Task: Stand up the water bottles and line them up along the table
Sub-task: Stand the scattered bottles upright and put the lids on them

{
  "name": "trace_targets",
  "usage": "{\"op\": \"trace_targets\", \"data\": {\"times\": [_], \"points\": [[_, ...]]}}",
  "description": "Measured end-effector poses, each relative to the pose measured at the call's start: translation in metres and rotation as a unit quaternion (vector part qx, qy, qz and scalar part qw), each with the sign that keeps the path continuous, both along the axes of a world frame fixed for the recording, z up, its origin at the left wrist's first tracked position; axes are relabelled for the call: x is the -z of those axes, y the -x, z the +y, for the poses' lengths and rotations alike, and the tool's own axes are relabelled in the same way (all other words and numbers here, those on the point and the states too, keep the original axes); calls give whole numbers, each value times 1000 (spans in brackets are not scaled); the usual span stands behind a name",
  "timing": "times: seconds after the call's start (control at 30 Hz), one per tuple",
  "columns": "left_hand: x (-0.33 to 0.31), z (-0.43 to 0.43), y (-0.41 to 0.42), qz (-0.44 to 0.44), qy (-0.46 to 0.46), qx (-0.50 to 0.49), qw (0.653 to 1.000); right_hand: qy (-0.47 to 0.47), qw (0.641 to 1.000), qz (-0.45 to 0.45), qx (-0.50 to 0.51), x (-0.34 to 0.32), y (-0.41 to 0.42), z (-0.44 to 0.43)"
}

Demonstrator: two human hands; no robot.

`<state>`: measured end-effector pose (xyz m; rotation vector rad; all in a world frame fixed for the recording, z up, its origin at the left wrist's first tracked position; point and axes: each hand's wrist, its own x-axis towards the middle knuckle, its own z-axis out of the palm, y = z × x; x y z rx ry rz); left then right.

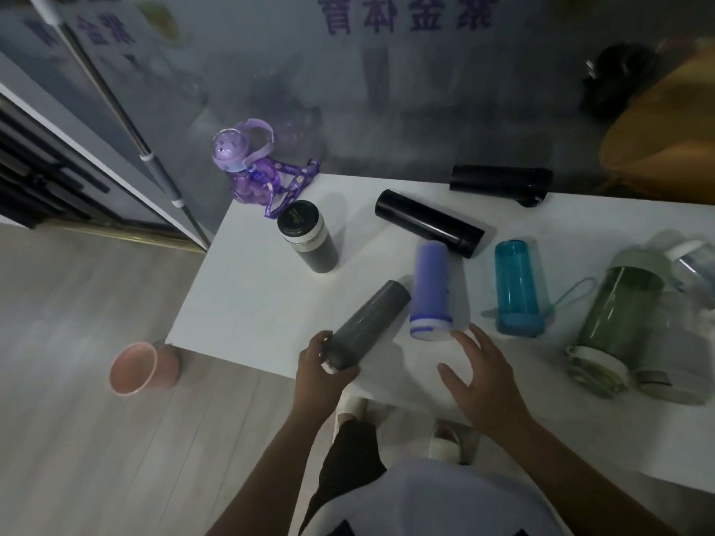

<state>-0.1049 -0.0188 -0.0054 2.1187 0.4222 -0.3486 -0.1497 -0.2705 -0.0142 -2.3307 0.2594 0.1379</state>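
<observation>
My left hand [323, 371] grips the near end of a grey bottle [367, 326] that lies tilted at the front edge of the white table [247, 295]. My right hand [481, 375] hovers open, fingers spread, just below a blue-violet bottle [429, 292] lying on its side. Two bottles stand upright at the far left corner: a purple strapped one [247, 164] and a dark one with a black lid [307, 237]. Lying flat are two black bottles [429, 223] [501, 181], a teal one [516, 288] and a green one [615, 323].
A pink cup [141, 369] sits on the wooden floor left of the table. A metal pole [154, 168] leans by the glass wall behind. More pale containers [685, 342] crowd the table's right end. My feet in white slippers [445, 442] are under the front edge.
</observation>
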Motion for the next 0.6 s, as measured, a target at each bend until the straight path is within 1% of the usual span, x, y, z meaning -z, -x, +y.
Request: {"op": "trace_targets", "data": {"times": [0.1, 0.17, 0.27, 0.37, 0.47, 0.6], "points": [[-27, 5, -8, -35, 27, -22, 999, 2, 1000, 2, 4, -5, -1, -2], [-46, 5, -18, -55, 25, -28, 998, 11, 1000, 11, 16, -10, -4, -1], [-78, 0, -34, -89, -38, 3, 995, -5, 1000, 1, 18, -14, -13, 2], [-100, -4, -45, -99, -87, 43, 990, -11, 1000, 19, 12, -17, -20, 2], [-107, -7, -49, -107, -116, 68, 985, -22, 999, 23, 23, -18, -21, 2], [-101, -7, -48, -84, -134, 82, 984, -35, 998, 32, 30, -17, -14, 0]]}}
